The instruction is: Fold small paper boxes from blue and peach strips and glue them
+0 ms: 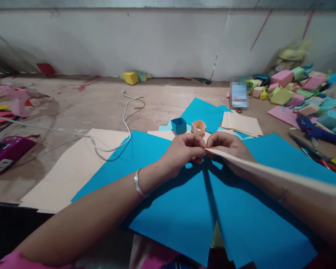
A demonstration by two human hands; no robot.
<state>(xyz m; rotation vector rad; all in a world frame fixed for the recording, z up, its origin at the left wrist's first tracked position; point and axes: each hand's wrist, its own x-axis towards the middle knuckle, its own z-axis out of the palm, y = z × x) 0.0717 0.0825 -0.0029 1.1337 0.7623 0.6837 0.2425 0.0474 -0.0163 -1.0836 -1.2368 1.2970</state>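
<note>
A long strip of pale peach paper (pixel 268 172) runs from my fingertips out past the right edge of view. My left hand (pixel 182 151) pinches its near end between thumb and fingers. Right beside it, my right hand (pixel 230 149) also grips the strip, thumb and fingers closed on it. Both hands are above large blue paper sheets (pixel 173 216) that overhang the front edge of the table. Just beyond the hands sit a small blue paper box (pixel 179 126) and a small peach paper box (pixel 198 127), both with open tops.
Peach sheets (pixel 70 168) lie left under a white cable (pixel 125 116). A purple power strip (pixel 11 153) and pink glue gun (pixel 15 99) are far left. At right are small peach sheets (pixel 240 123), scissors (pixel 310 149), a blue glue gun (pixel 319 129) and heaped paper shapes (pixel 282 78).
</note>
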